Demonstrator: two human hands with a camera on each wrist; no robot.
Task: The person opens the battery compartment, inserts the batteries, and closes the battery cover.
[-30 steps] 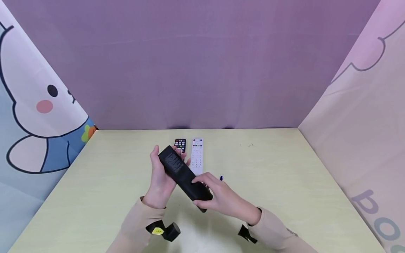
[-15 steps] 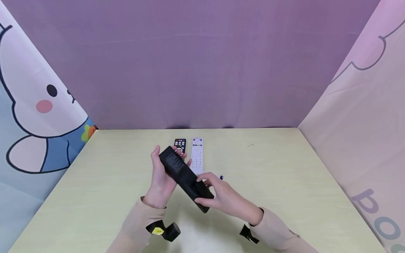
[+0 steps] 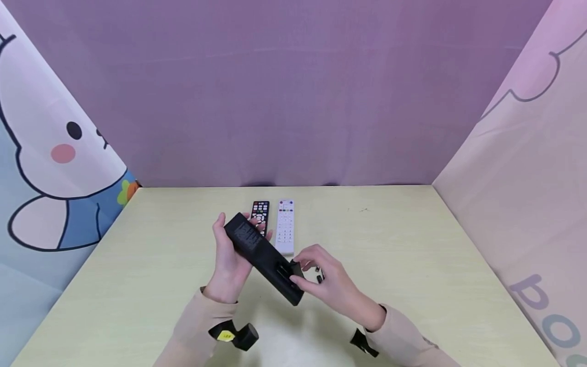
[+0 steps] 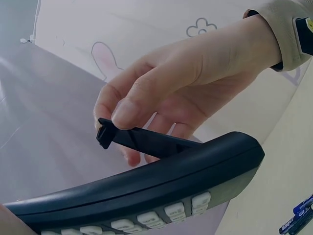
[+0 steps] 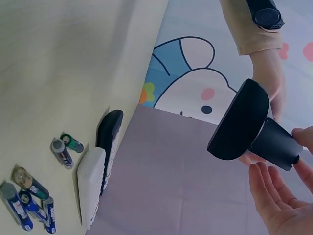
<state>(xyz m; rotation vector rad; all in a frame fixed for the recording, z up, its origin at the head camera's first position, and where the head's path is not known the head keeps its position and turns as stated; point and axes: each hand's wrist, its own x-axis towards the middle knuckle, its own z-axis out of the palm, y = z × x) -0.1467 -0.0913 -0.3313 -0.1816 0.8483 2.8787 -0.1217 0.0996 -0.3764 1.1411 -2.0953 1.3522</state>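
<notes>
My left hand (image 3: pixel 229 270) holds a black remote control (image 3: pixel 259 250) above the table, its printed back turned up and its far end between thumb and fingers. At the near end, my right hand (image 3: pixel 337 285) pinches the battery cover (image 4: pixel 151 143) between thumb and index finger. The cover stands tilted up out of the remote's back, its gripped end well clear of the casing and its other end close to it in the left wrist view. An opening shows in the back where the cover lifts. White buttons (image 4: pixel 151 219) line the remote's underside.
A white remote (image 3: pixel 285 224) and another black remote (image 3: pixel 260 210) lie side by side at the back of the table. Several loose batteries (image 5: pixel 30 182) lie near them, partly behind my right hand in the head view. A purple wall (image 3: pixel 284 102) stands behind the table.
The battery cover has come up from the remote's back, pinched in my right hand, which has moved slightly right. My left hand has shifted the remote a little left.
</notes>
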